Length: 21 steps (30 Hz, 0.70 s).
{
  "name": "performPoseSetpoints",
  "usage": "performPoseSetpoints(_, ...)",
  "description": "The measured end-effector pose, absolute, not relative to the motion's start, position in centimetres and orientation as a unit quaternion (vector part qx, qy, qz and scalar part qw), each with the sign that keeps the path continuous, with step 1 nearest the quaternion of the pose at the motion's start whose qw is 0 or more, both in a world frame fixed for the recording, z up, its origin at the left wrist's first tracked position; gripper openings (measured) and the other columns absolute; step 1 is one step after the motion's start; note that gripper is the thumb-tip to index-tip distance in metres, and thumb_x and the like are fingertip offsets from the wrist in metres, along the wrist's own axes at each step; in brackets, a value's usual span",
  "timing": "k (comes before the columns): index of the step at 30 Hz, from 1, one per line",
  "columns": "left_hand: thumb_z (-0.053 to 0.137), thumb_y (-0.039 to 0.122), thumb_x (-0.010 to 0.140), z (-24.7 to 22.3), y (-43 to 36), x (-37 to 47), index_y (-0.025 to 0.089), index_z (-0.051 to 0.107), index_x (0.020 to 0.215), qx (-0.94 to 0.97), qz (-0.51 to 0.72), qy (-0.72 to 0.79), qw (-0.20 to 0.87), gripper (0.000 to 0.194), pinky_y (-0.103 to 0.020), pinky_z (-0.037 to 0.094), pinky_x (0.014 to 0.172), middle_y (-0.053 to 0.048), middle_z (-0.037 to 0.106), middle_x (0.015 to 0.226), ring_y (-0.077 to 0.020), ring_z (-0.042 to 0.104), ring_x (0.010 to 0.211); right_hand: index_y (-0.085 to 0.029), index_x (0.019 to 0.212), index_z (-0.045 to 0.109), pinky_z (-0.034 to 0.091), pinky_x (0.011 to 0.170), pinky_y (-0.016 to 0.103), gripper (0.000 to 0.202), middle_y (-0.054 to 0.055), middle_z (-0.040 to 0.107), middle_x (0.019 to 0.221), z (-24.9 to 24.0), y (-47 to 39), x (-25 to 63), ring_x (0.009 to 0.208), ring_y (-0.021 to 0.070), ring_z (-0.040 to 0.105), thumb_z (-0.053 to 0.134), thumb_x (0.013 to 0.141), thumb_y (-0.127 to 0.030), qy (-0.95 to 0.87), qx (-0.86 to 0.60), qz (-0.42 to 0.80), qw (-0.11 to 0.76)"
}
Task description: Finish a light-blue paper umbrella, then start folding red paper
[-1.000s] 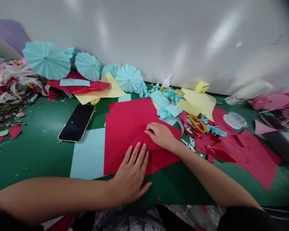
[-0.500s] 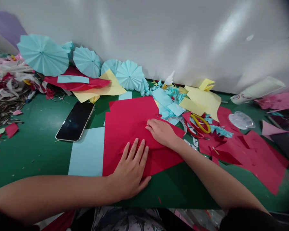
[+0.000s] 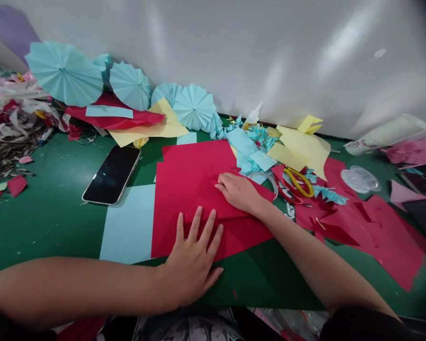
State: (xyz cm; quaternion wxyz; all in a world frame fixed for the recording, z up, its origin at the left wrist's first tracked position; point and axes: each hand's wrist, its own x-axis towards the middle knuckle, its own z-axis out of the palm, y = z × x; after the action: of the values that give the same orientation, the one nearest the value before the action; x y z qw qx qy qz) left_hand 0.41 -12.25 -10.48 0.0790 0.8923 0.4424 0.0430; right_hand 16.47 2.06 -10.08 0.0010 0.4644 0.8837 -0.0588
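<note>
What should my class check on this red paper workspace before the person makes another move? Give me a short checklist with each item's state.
1. Left hand in contact with the red paper: ok, its spread fingers lie on it.
2. Right hand on the red paper: ok, with fingers curled.
3. Right hand pinching an edge: cannot tell, the fingertips are partly hidden.
4. Phone off the red paper: ok, it lies to the left.
5. Red paper separate from the white ring: not ok, they meet at the paper's right side.
6. Light-blue sheet reaching under the red paper: cannot tell how far.
</note>
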Motion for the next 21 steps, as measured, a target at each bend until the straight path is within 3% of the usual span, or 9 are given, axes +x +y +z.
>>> performPoseSetpoints(21, 0.027, 0.055, 0.086, -9.79, -12.69, 0.48, 0.023, 0.030, 0.138, 0.890, 0.018, 0.437, 0.127, 0.061, -0.075, 0.011, 0.091, -0.017, 0.013, 0.148, -0.0468, 0.005, 0.131, -0.016, 0.080, 0.049, 0.031, 0.061, 0.026, 0.021, 0.006, 0.060, 0.083, -10.15, 2.31, 16.36, 0.074, 0.0167, 0.054, 0.036, 0.091, -0.029, 0.880, 0.470, -0.069, 0.005)
